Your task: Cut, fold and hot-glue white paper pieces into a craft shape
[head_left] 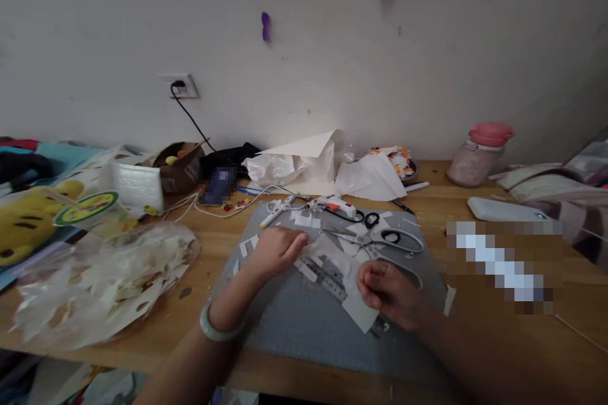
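Left hand [277, 251] is curled, pinning the white paper cutout sheet [339, 278] on the grey cutting mat [304, 323]; right hand [387, 291] pinches its near edge. Silver scissors [384, 242] lie just behind, so a careless tug might tear it.

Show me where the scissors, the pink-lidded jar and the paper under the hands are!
scissors [396, 239]: head view, on the near handle loop.
pink-lidded jar [477, 164]: head view, on its body below the lid.
paper [339, 266]: head view, on the sheet's bare middle between the hands.
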A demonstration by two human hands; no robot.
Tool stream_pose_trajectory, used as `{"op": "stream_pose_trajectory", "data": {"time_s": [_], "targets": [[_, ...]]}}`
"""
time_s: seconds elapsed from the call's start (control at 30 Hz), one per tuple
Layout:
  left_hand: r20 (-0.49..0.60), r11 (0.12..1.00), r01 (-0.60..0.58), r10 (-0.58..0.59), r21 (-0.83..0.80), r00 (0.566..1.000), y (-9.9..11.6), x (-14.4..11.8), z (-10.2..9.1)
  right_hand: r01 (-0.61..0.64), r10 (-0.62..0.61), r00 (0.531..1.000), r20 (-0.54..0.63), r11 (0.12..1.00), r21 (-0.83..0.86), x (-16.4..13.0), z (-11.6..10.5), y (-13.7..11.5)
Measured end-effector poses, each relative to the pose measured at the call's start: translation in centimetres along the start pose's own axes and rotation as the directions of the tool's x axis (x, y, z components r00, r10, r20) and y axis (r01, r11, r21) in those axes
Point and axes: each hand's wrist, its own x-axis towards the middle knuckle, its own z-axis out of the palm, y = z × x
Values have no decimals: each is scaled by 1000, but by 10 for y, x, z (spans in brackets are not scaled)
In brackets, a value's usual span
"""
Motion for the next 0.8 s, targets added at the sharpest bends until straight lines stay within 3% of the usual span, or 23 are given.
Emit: {"op": "stream_pose_trajectory", "data": {"time_s": [0.13,0.37,0.43,0.5,0.63,0.67,0.7,0.73,0.8], "targets": [[-38,972,-54,64,228,997,-6,-1,-8,-40,40,999,-32,999,12,0,1,-1],[-160,916,-38,110,399,981,-12,-2,-14,-124,124,992,-22,992,4,2,0,6],[-237,880,50,72,473,969,-14,0,-19,-121,121,992,-24,993,-2,2,1,7],[-376,819,209,9,534,927,-18,2,-30,-101,100,994,-48,995,-14,2,2,6],[-661,700,447,48,557,749,-44,8,-69,-54,41,993,-115,992,-111,0,6,1],[-720,680,513,32,524,693,-54,9,-79,-41,24,993,-117,988,-147,0,6,0],[-746,668,557,-5,493,666,-65,10,-89,-31,10,993,-114,983,-180,0,7,-1],[-735,659,581,-63,477,675,-76,12,-98,-25,2,994,-110,978,-205,0,7,-1],[-654,623,597,-175,506,736,-99,16,-111,-23,-5,992,-123,975,-222,1,7,-1]]}}
